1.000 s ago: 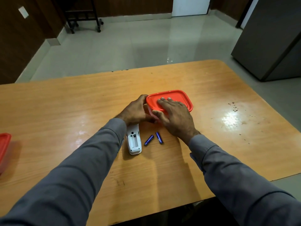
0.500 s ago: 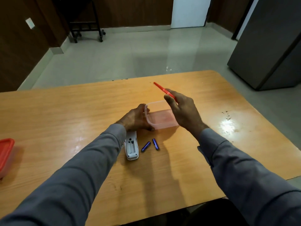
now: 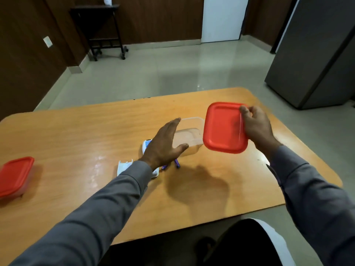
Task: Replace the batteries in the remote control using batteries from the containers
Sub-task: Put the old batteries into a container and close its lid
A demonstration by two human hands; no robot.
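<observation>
Head view: right hand (image 3: 256,125) grips the red lid (image 3: 223,127) by its edge, raised above the desk (image 3: 76,135). Left hand (image 3: 165,144), fingers spread and holding nothing, hovers beside the open container (image 3: 192,131). Remote (image 3: 147,145) and two batteries (image 3: 176,163) lie just below it.

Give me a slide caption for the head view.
Right hand holds the red lid off the clear container; left hand open beside it.

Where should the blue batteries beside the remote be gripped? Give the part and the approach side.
Pinch each blue battery across its round middle from above, one at a time. They lie flat on the table, close together at the near edge of the open left hand, beside the remote, so a side approach looks crowded.
</observation>
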